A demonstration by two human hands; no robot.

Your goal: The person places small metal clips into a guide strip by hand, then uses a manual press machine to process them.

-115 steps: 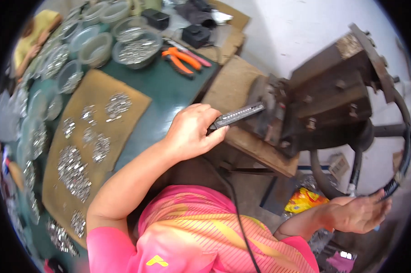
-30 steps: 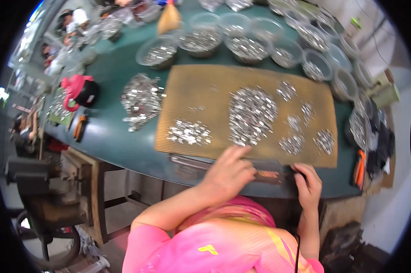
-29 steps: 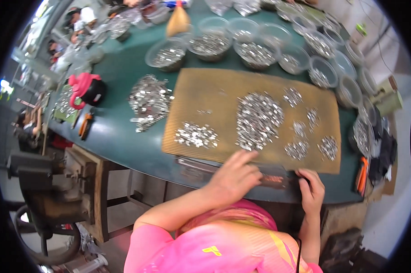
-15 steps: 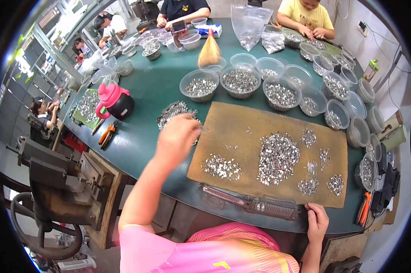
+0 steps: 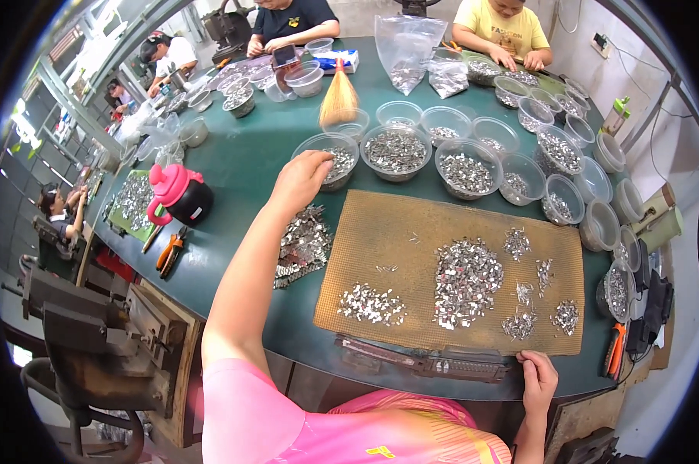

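Note:
My left hand [image 5: 301, 182] is stretched out over the near rim of a clear plastic bowl [image 5: 339, 184] of small metal pieces. Its fingers are bent together; whatever they hold is too small to make out. Beneath my wrist lies a heap of strung-together metal pieces [image 5: 305, 246] on the table. My right hand [image 5: 539, 383] is curled with fingers closed at the right end of a long, dark metal fixture [image 5: 462, 366], which lies along the table's front edge. Its fingertips meet near the mat's corner, and anything between them is hidden. Several piles of metal bits [image 5: 467, 284] lie on the brown mat [image 5: 396, 224].
Several bowls of metal parts [image 5: 468, 172] curve around the mat's far and right sides. A straw brush [image 5: 339, 99], a black-and-pink jug [image 5: 185, 199] and orange-handled pliers [image 5: 170, 251] stand or lie on the green table [image 5: 249, 155]. Co-workers [image 5: 512, 35] sit opposite.
My left hand has moved away from the metal heap, up to the bowl beyond it. The heap is more uncovered. My right hand stays at the fixture's end; the view has shifted slightly.

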